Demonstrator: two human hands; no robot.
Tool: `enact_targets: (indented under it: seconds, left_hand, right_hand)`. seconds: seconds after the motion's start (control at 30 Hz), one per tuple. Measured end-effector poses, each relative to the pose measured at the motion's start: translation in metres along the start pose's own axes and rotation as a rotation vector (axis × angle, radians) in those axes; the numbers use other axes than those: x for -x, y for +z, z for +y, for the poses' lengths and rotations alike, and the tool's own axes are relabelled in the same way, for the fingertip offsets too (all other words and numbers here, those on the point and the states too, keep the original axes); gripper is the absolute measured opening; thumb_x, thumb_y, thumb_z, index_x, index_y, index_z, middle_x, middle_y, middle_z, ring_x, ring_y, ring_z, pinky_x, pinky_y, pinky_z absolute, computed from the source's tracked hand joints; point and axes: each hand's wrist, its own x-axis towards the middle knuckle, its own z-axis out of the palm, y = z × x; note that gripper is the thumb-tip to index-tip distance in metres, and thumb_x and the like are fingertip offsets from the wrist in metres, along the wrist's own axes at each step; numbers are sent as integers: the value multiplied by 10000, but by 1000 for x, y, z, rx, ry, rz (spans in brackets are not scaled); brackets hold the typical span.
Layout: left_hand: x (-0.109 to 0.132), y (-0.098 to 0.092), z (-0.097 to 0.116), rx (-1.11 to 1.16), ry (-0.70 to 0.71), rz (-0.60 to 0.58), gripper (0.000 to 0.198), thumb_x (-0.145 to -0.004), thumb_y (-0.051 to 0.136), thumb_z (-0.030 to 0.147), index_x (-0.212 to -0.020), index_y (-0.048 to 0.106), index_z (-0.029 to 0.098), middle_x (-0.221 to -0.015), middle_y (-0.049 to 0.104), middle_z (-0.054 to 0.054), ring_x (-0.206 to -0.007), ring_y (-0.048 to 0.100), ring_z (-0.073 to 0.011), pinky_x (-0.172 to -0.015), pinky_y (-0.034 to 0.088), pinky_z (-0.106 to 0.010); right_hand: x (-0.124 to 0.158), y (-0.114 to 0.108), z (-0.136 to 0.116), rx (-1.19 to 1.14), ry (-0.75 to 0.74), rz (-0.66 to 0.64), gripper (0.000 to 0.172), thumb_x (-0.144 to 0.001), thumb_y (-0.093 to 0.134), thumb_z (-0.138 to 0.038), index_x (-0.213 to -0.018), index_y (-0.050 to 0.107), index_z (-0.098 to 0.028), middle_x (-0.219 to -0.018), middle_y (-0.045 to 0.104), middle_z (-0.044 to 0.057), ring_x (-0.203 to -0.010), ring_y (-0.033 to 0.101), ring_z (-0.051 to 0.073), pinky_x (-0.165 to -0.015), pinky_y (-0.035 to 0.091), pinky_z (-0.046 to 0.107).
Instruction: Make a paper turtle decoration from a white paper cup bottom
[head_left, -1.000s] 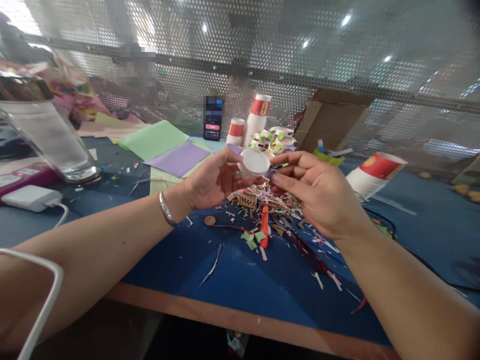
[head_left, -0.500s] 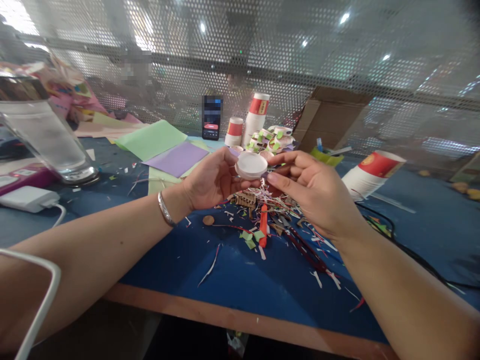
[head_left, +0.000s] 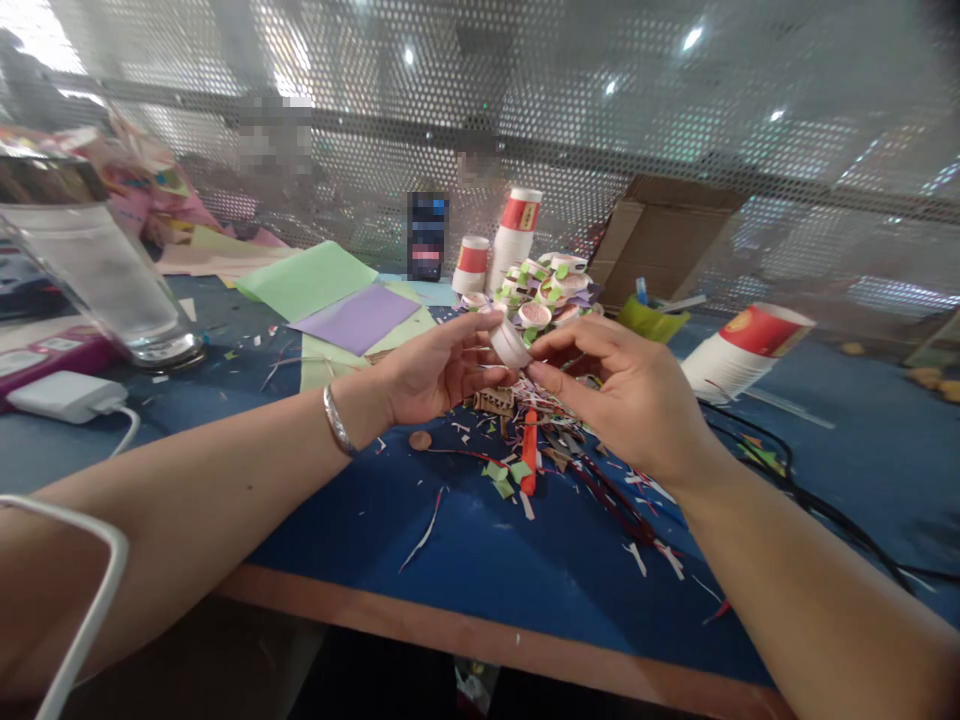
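Above the cluttered middle of the table, a shallow white paper cup base [head_left: 511,345] is tipped on its side between my hands. My left hand [head_left: 435,368] pinches its upper left rim with thumb above and fingers curled beneath. On the opposite side, my right hand [head_left: 626,385] grips the edge between thumb and fingertips. Just behind it are several similar cup bases with green paper tabs [head_left: 551,280], piled together. Below my hands lie paper scraps [head_left: 555,415], an orange-red strip-like piece [head_left: 529,450] and dark red-handled scissors [head_left: 611,500], partly covered by scraps.
Stacked red-and-white paper cups [head_left: 517,235] stand at the back, another tilted stack [head_left: 750,345] at right. Green paper [head_left: 307,285] and purple paper [head_left: 356,318] lie left, near a glass bottle [head_left: 112,280] and white charger [head_left: 67,397]. A phone [head_left: 427,240] leans behind; black cables [head_left: 810,500] run right.
The cup base has turned from nearly level, its round face showing, to steeply tilted with its side wall showing. Both hands stay on it. The view has shifted slightly.
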Motion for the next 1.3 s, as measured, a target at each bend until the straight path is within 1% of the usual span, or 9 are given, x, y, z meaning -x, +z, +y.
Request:
enact_targets:
  seconds: [0.1,0.2,0.27,0.47,0.7,0.83,1.03,1.13,1.3]
  left_hand:
    - [2,0,1,4,-11,-27,166,-928,610,265,-946,700,127,-772,735,-47,-651,710,-93,-640,565,-116]
    - [4,-2,1,-20,25,-103,124,-912,638,202,-945,717,113,-836,749,-53,-725,721,-90,-723,569,-124]
    - [4,-5,-1,-54,53,-121,121,-892,674,202,-950,721,107,-873,750,-56,-772,726,-98,-767,568,-139]
    - [2,-9,-7,-115,18,-84,222,-834,764,336,-880,696,129,-823,718,-36,-758,728,-134,-703,578,-202]
    - [0,-6,-10,-90,73,-114,158,-869,730,257,-855,709,101,-830,705,-35,-797,690,-104,-872,559,-238]
    - [1,-4,-9,-112,59,-78,165,-856,743,259,-855,713,97,-820,698,-34,-778,677,-101,-855,552,-244]
    - [2,-3,-9,-129,10,-79,164,-880,713,267,-842,720,107,-818,696,-39,-765,676,-109,-853,558,-258]
    - [3,-1,-10,-136,12,-89,180,-904,683,268,-826,722,111,-821,695,-43,-785,675,-112,-884,556,-266]
    - [4,-1,-10,-142,27,-78,174,-879,717,268,-796,723,115,-821,702,-36,-792,672,-105,-890,545,-252]
  right_hand:
    - [1,-1,2,-9,-9,-3,20,-862,688,-204,-878,687,-216,-873,668,24,-776,626,163,-683,522,315]
    - [0,-2,2,-19,1,-11,22,-862,688,-208,-878,679,-220,-862,666,21,-778,630,166,-689,518,317]
    - [0,-2,2,-25,-1,-16,21,-858,689,-209,-868,674,-220,-855,661,17,-773,625,164,-684,513,314]
    - [-1,-2,1,-65,44,-61,54,-837,710,-228,-838,661,-205,-834,658,11,-741,596,149,-672,490,305]
    - [-1,-2,3,-113,114,-124,91,-840,708,-275,-835,660,-198,-787,652,7,-699,584,139,-635,470,290]
    - [-1,-2,3,-129,123,-133,108,-835,712,-289,-818,655,-199,-759,653,3,-660,577,131,-614,471,283]
    - [-1,-3,-1,-153,156,-153,115,-828,716,-279,-788,653,-191,-718,648,-5,-628,571,117,-574,456,261]
    - [-1,-3,-1,-153,168,-150,121,-820,722,-282,-778,655,-190,-705,648,-6,-618,563,117,-565,451,261]
    - [-1,-4,1,-92,169,-149,102,-820,712,-279,-779,673,-195,-708,656,-2,-608,560,122,-563,447,268]
